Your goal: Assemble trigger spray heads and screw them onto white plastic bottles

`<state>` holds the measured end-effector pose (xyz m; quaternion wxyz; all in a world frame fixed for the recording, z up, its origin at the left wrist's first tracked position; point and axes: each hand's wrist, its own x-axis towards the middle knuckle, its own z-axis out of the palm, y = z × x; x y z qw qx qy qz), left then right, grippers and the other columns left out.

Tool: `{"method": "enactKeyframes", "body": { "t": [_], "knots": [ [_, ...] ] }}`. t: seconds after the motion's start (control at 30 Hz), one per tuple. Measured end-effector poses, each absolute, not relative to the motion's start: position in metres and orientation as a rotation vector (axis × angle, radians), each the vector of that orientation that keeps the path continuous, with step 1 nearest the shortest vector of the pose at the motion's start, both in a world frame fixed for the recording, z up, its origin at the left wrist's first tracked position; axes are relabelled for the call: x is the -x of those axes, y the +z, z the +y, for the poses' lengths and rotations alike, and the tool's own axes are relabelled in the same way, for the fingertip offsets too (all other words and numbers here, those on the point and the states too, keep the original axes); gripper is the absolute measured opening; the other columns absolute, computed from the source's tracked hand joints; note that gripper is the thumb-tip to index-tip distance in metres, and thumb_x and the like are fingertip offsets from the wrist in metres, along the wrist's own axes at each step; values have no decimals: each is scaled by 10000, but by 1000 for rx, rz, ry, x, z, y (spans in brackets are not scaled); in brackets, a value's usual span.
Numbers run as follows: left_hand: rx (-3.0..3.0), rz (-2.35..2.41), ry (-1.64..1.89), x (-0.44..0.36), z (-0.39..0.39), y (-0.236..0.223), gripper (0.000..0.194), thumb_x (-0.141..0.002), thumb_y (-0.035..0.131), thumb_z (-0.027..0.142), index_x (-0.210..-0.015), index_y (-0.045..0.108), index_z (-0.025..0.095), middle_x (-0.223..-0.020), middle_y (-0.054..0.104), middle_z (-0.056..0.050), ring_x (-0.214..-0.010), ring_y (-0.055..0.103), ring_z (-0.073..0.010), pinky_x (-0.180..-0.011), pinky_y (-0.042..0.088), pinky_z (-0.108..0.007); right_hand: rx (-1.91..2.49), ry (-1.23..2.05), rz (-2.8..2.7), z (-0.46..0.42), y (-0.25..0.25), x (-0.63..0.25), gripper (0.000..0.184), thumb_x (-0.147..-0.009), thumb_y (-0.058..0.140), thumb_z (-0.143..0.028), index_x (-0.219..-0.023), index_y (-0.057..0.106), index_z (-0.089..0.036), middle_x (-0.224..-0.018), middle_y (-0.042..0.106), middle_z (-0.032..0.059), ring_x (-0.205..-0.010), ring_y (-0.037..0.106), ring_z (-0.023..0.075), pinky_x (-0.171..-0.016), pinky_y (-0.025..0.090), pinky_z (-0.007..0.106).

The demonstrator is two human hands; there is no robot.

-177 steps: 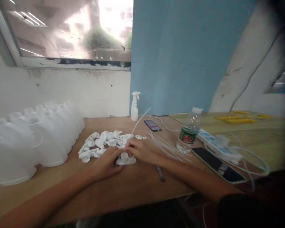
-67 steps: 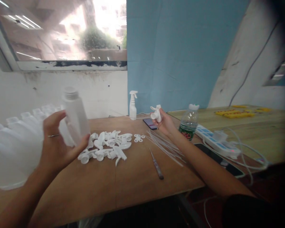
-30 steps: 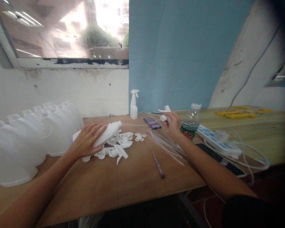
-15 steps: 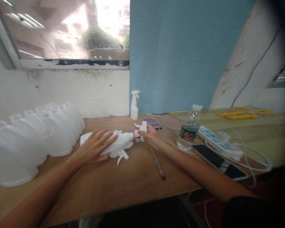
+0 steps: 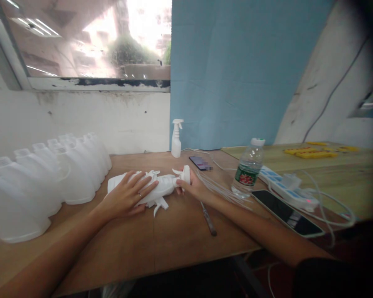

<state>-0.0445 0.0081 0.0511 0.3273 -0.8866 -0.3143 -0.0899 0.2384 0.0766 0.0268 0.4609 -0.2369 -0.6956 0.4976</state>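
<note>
A white spray bottle (image 5: 163,186) lies on its side on the table, neck pointing right. My left hand (image 5: 129,192) is wrapped over its body, fingers on top and thumb at the near side. My right hand (image 5: 192,186) grips a white trigger sprayer head (image 5: 186,176) at the bottle's neck, where the two meet. Whether the threads are engaged is not visible. Beneath and beside the bottle lie more loose trigger sprayer heads (image 5: 160,204), partly covered by it. A thin tool with a dark handle (image 5: 209,221) rests just below my right wrist.
White bottles without caps (image 5: 77,178) stand in rows at the left. An assembled spray bottle (image 5: 175,140) stands by the wall. Toward the right are a phone (image 5: 199,162), thin white tubes (image 5: 224,190), a water bottle (image 5: 247,169), a second phone (image 5: 286,211) and a power strip (image 5: 287,188).
The sprayer head in my right hand has turned and come against the bottle's neck. The bottle shifted slightly right under my left hand. Thin tubes now show beside my right forearm.
</note>
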Motion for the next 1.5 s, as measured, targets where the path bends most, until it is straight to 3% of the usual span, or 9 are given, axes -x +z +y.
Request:
{"method": "enactKeyframes", "body": {
  "t": [0.1,0.37,0.5,0.6,0.73,0.9,1.03,1.5],
  "knots": [
    [2321,-813,-242,43,8,51,726,-907,503,415,-1524,214,164,-1462,432,-160,-1305,370,-373,-1068,258,-553,581,1196,-1720,76,27,-239,501,-728,780,-390,-1043,413,-255,-776,658,-50,-516,575,116,-503,450,234],
    [2318,-795,-259,41,4,52,727,-906,505,421,-1523,217,165,-1460,435,-160,-1300,380,-373,-1073,254,-551,589,1163,-1732,73,28,-239,410,-792,721,-389,-1014,407,-249,-664,633,-72,-469,577,116,-483,445,227],
    [2314,-800,-252,40,3,52,725,-907,504,414,-1524,214,166,-1463,430,-162,-1303,377,-376,-1068,260,-561,596,1147,-1721,73,28,-238,453,-755,753,-387,-1018,408,-254,-737,665,-54,-521,624,134,-503,473,238],
    [2321,-799,-263,39,3,52,726,-904,507,417,-1523,219,170,-1460,434,-161,-1302,381,-374,-1066,270,-558,612,1141,-1721,73,28,-239,383,-800,709,-405,-1002,424,-247,-628,627,-80,-441,572,120,-468,443,230],
    [2312,-795,-282,40,3,51,720,-904,510,402,-1523,220,174,-1461,434,-159,-1297,386,-373,-1070,261,-565,604,1128,-1718,71,31,-240,499,-712,794,-388,-1028,433,-252,-851,689,-21,-641,658,153,-582,496,252],
    [2323,-793,-297,40,3,50,731,-901,514,418,-1523,222,169,-1459,438,-159,-1304,378,-371,-1069,262,-553,613,1113,-1725,69,33,-240,429,-773,742,-402,-1033,435,-254,-753,662,-45,-579,621,146,-577,485,261],
    [2325,-786,-314,41,3,50,715,-906,510,405,-1521,231,168,-1453,448,-156,-1306,381,-367,-1069,260,-553,602,1091,-1734,71,32,-242,566,-656,837,-354,-1060,455,-247,-984,681,15,-799,651,183,-705,509,288],
    [2355,-753,-417,31,-2,49,709,-888,545,377,-1507,272,163,-1416,494,-149,-1280,411,-351,-1073,265,-545,631,994,-1654,62,38,-247,422,-675,817,-356,-953,518,-247,-761,622,-43,-575,537,126,-521,426,230]
  ]
}}
